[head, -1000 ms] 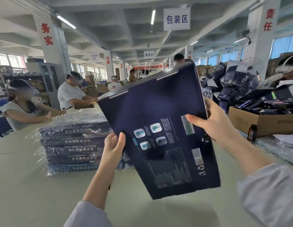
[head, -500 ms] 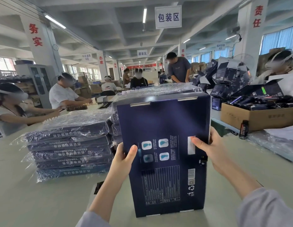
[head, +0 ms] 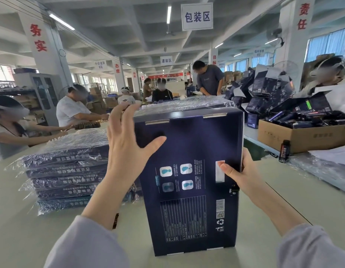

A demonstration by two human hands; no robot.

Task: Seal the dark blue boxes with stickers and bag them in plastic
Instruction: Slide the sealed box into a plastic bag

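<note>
— While the box point(head: 189, 180) stands on end on the table point(head: 17, 229) in the head view, what do the hands do?

— The right hand point(head: 239, 175) holds its right edge, thumb on the near face by a white label point(head: 219, 176), fingers round the back. The left hand point(head: 125, 149) is up at the upper left edge, spread wide, fingers straight, holding nothing. Its thumb lies across the face, though I cannot tell if it touches.

— Where exactly is the box?

— Near the centre, bottom edge on the table, printed face toward the camera, two pale tabs point(head: 157, 122) at its top edge.

— And around it?

— A stack point(head: 65, 171) of bagged boxes lies to the left, just behind the left arm, and more wrapped ones sit beyond the box. To the far right, a carton point(head: 303, 138) holds dark bottles, with one bottle point(head: 283, 150) upright on the table just beside it. At the far left, people point(head: 71, 111) sit at the table.
</note>
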